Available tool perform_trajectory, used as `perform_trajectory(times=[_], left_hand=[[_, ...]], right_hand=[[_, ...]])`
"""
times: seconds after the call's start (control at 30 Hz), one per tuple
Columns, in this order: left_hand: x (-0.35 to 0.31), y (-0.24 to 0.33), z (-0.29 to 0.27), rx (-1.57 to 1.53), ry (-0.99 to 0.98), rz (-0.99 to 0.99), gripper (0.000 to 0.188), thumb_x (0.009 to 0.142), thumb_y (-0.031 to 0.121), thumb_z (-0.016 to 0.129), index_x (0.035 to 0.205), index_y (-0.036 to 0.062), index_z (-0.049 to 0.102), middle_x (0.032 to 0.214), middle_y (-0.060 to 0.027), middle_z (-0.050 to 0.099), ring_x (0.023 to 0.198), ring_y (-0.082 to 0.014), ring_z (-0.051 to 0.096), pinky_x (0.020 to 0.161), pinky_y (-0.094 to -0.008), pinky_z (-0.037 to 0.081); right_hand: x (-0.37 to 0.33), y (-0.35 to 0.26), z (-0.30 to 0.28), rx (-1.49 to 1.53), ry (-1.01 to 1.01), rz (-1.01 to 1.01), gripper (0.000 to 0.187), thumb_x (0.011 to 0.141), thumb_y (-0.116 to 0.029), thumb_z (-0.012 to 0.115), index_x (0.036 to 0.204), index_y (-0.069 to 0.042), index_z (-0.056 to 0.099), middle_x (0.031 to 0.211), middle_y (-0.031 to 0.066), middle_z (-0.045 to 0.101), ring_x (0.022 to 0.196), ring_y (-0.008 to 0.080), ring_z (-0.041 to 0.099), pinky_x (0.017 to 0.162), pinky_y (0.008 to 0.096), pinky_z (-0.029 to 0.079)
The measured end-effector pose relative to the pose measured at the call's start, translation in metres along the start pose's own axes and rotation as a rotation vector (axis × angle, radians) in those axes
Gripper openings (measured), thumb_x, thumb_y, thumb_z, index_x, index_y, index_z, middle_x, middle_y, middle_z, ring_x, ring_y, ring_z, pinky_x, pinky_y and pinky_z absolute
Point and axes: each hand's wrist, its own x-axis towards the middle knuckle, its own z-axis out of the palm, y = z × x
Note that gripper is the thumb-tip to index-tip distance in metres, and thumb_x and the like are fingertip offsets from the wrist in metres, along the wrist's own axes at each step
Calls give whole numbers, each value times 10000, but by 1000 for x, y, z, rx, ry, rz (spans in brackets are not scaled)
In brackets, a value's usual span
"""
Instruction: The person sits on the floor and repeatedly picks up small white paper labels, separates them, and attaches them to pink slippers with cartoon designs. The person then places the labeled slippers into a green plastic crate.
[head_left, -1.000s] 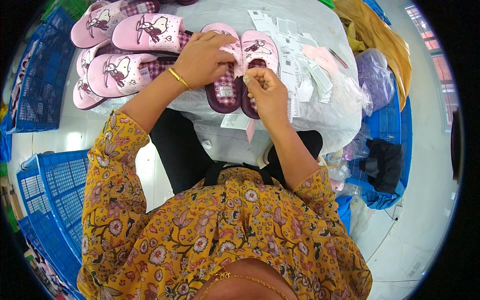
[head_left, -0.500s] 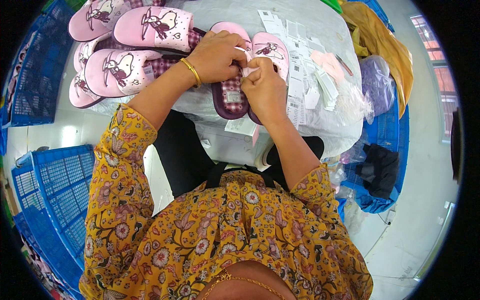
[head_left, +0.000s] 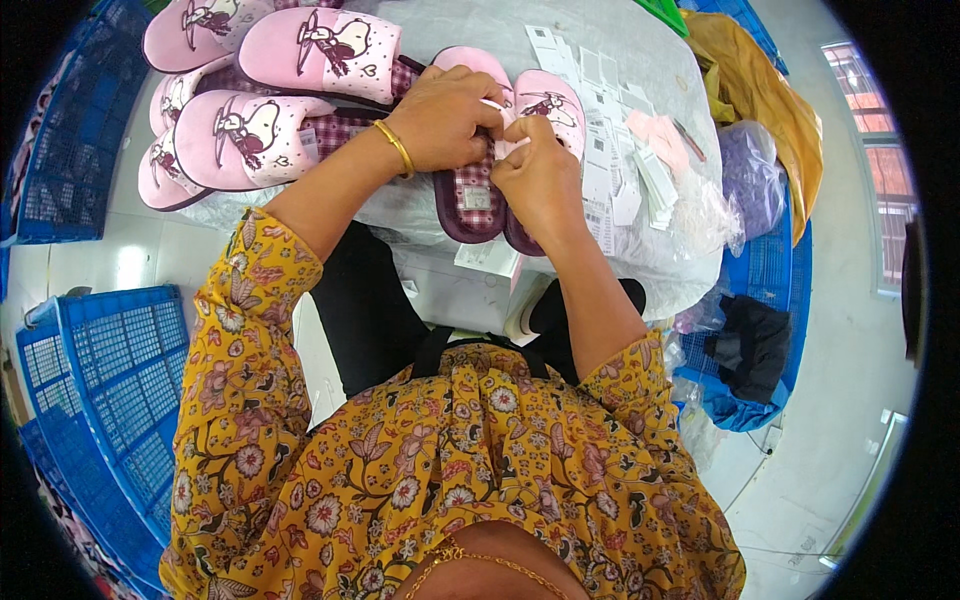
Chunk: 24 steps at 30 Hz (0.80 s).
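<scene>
White tags (head_left: 597, 165) beside right hand (head_left: 543, 185) and slippers (head_left: 476, 195)

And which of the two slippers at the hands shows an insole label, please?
The left slipper, whose pale label lies in view; the right hand hides much of the right slipper.

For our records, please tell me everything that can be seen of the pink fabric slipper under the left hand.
The pink slipper of soft-looking fabric lies sole down on the white, plastic-covered table, its rounded toe pointing away from the person. Its dark red and white plaid insole bears a pale label near the heel; the sole edge is maroon. The bare left hand covers its middle; whether the bare right hand touches it is unclear.
</scene>
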Motion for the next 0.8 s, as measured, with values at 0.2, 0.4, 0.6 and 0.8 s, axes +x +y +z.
perform_trajectory(times=[0.2, 0.4, 0.6, 0.8], left_hand=[[0, 1, -1, 19, -15, -6, 169, 701, 181, 658, 862, 157, 704, 1176, -4, 599, 1154, -235, 517, 924, -409, 359], [1, 1, -1, 48, -40, -15, 192, 689, 239, 687, 866, 196, 747, 1176, 0, 609, 1135, -229, 520, 959, -408, 363], [4, 5, -4, 57, -91, -8, 213, 706, 227, 688, 907, 191, 748, 1171, 2, 611, 1147, -244, 521, 947, -420, 370], [12, 3, -5, 149, -150, -1, 171, 744, 233, 690, 901, 193, 741, 1107, -2, 605, 1087, -236, 541, 921, -414, 397]], right_hand=[[0, -1, -1, 17, 11, 11, 273, 721, 15, 642, 969, -60, 555, 681, 132, 649, 700, 321, 661, 664, 421, 511], [3, 1, 4, -113, 23, 22, 259, 755, -41, 662, 992, -71, 563, 730, 133, 677, 731, 310, 680, 688, 401, 518], [3, 1, 14, -326, 139, -37, 207, 803, -92, 612, 1003, -102, 560, 745, 120, 672, 732, 359, 661, 651, 471, 497], [0, 7, 15, -261, 180, -48, 226, 795, -84, 632, 1009, -106, 562, 743, 100, 678, 717, 349, 666, 625, 481, 493]])
